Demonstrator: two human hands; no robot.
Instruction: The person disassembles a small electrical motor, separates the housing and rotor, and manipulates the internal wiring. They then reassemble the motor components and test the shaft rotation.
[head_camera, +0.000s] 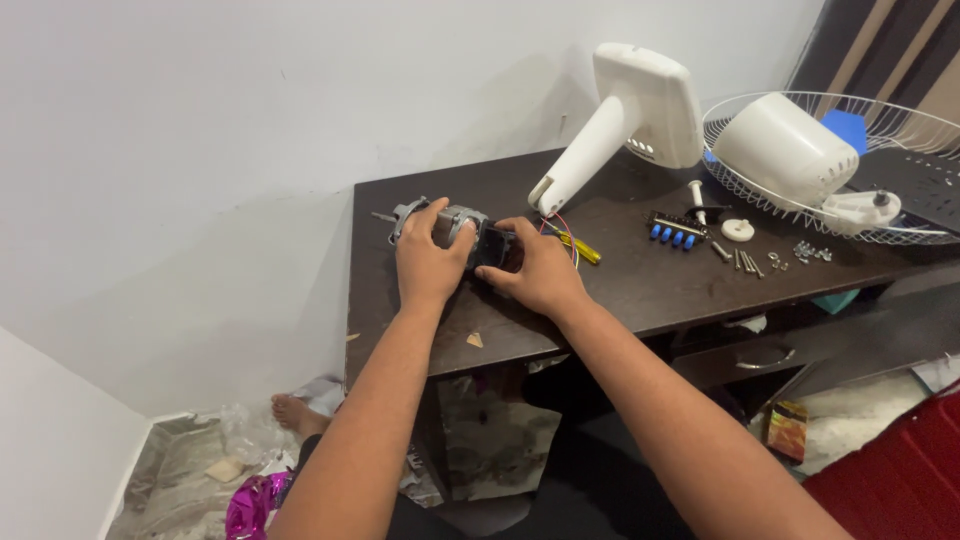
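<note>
A grey metal fan motor (452, 222) with a shaft sticking out to the left lies on the dark wooden table (640, 290) near its left end. My left hand (430, 258) is wrapped over the motor's body. My right hand (535, 268) grips the black part at the motor's right end, where thin red wires come out. A yellow-handled screwdriver (580, 247) lies just right of my right hand.
A white fan neck and housing (625, 115) leans behind the motor. Further right are a blue-buttoned switch block (672, 229), a white knob (737, 230), loose screws (750, 262), and a wire fan guard (900, 215) holding a white motor cover (785, 150). Rubble and a foot are on the floor.
</note>
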